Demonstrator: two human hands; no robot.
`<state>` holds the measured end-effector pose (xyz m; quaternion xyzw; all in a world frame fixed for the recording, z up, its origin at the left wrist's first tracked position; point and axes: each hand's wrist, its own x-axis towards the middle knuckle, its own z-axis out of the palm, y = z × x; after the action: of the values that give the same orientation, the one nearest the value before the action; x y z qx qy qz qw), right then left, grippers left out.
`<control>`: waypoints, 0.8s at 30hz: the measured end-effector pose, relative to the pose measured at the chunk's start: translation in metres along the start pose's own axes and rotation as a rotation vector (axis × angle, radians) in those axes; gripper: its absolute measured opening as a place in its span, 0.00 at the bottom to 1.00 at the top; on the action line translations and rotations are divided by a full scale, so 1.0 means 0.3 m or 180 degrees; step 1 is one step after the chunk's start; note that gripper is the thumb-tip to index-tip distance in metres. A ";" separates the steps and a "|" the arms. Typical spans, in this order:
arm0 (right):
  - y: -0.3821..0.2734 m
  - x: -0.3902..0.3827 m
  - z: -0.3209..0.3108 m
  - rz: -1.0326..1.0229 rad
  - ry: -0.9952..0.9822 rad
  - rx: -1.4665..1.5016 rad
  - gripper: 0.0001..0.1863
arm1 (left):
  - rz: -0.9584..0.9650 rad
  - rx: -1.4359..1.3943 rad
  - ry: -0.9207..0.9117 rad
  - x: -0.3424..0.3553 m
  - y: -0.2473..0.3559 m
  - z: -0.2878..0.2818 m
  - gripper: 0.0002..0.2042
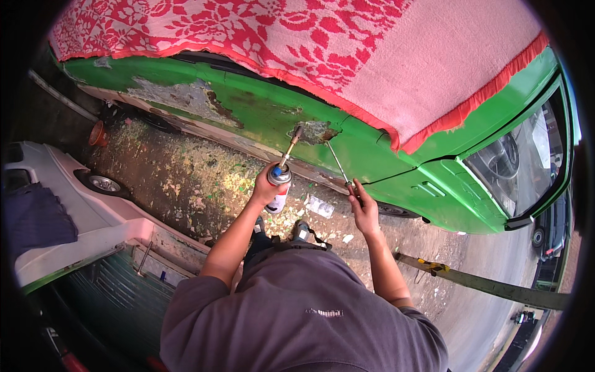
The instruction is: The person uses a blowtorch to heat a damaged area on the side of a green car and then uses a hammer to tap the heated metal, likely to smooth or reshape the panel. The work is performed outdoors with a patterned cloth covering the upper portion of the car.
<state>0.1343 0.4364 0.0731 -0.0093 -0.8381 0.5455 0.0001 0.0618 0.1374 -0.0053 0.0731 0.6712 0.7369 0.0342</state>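
Observation:
My left hand (268, 186) is wrapped round a gas blowtorch (279, 197), a canister with a brass-coloured burner tube tilted up toward the van's side. The nozzle points at a bare, scorched-looking patch (317, 131) in the green paint. Whether a flame burns there I cannot make out. In my right hand (364, 209) is a thin scraper-like tool (338, 162) with a metal shaft and dark handle. Its tip meets the lower right edge of that patch; the tip's exact shape is too small to tell. The green van (396, 162) stretches across the far side.
A red and pink blanket (297, 38) drapes over the van's top. A larger peeled area (180, 99) lies farther left. Paint flakes litter the ground (180, 167). At left stands a pale car body (62, 204); a metal beam (483, 284) juts in at right. A reddish pot-like object (98, 134) sits far left.

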 end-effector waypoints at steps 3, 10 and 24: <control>0.020 0.034 0.060 -0.0006 -0.0337 0.0057 0.24 | 0.0008 0.0006 0.0442 -0.045 -0.024 -0.058 0.30; 0.009 0.097 0.166 -0.0205 -0.0536 0.0238 0.21 | 0.0015 0.0298 0.0878 -0.080 -0.061 -0.216 0.29; -0.129 0.152 0.246 -0.0011 -0.0389 0.0082 0.20 | -0.0043 0.0138 0.0963 0.028 -0.072 -0.438 0.26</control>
<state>0.0874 0.3540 0.0780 0.0256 -0.8294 0.5558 -0.0500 0.0323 0.0115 -0.0378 -0.0426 0.6849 0.7245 -0.0639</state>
